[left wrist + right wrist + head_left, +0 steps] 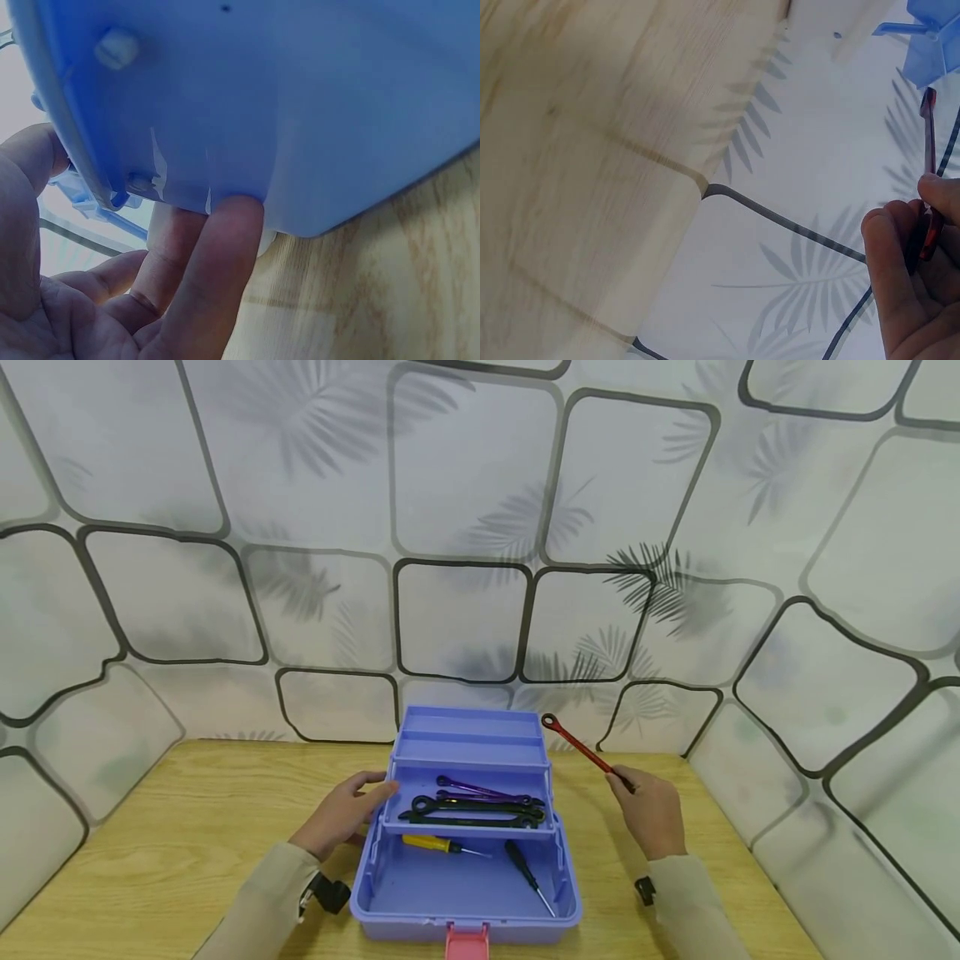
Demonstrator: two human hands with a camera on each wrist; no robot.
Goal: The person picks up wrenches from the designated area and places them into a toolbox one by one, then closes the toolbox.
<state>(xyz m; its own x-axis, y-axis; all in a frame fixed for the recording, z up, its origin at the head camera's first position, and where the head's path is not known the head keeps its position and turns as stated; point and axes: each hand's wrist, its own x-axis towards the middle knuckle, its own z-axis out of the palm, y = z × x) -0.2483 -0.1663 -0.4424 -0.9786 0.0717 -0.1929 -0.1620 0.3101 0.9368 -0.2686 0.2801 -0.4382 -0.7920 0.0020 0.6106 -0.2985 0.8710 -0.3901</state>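
Observation:
An open blue toolbox (pixel 465 893) stands on the table. My left hand (pixel 345 814) grips its left side; in the left wrist view the thumb is at the rim and the fingertips (pixel 236 225) are at the outer wall. To the right of the box, my right hand (pixel 648 810) holds a red wrench (pixel 577 743) by one end, its ring end pointing up and left. The right wrist view has the same wrench (pixel 929 139) between thumb and fingers. In the raised tray lie purple wrenches (pixel 480 791) and dark wrenches (pixel 472 822).
On the box floor lie a yellow-handled screwdriver (pixel 431 842) and a black-handled screwdriver (pixel 517 857). A pink latch (pixel 467 943) hangs at the front. The wooden table (pixel 150 860) meets a patterned wall (pixel 465 618) behind the box and at both sides.

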